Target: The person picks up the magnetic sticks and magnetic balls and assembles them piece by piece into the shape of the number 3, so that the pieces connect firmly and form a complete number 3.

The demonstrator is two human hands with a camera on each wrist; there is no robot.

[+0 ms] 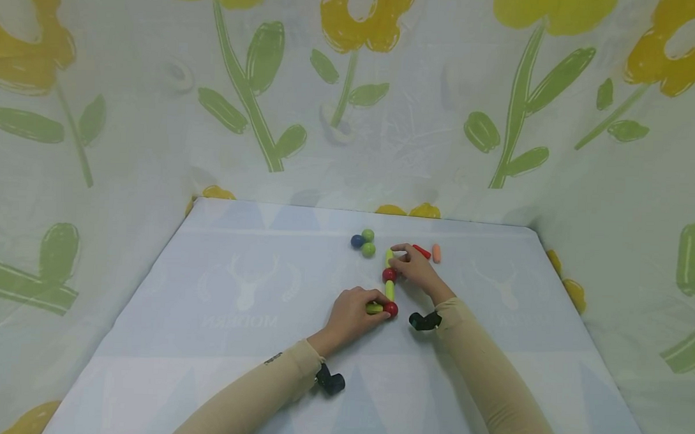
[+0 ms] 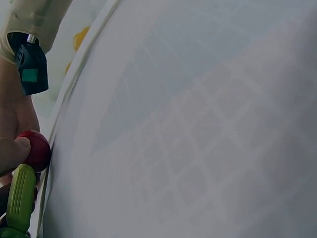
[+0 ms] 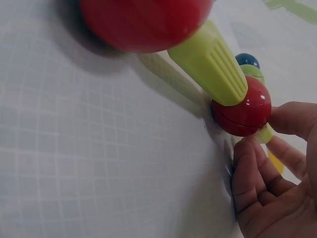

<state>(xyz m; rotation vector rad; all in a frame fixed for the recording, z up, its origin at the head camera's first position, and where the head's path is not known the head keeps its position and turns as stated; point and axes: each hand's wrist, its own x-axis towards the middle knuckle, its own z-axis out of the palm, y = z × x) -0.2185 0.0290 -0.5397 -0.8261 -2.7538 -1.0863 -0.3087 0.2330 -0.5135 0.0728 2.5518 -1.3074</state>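
Note:
Two glossy red balls, the near ball (image 1: 391,310) and the far ball (image 1: 389,275), are joined by a ridged yellow-green building stick (image 1: 389,291). Another yellow-green stick (image 1: 373,308) extends left from the near ball, and a third stick (image 1: 389,257) points away from the far one. My left hand (image 1: 348,314) grips the left stick beside the near ball; in the left wrist view its thumb touches a red ball (image 2: 38,151). At the far ball, my right hand (image 1: 417,269) pinches the third stick between thumb and fingers. The right wrist view shows that stick's end (image 3: 265,134) among the fingertips.
Beyond the joined pieces sit two green balls (image 1: 368,249) and a dark blue ball (image 1: 357,241). A red stick (image 1: 421,251) and an orange stick (image 1: 436,253) lie just past the right hand. Flower-patterned curtains surround the white-and-blue table (image 1: 205,340).

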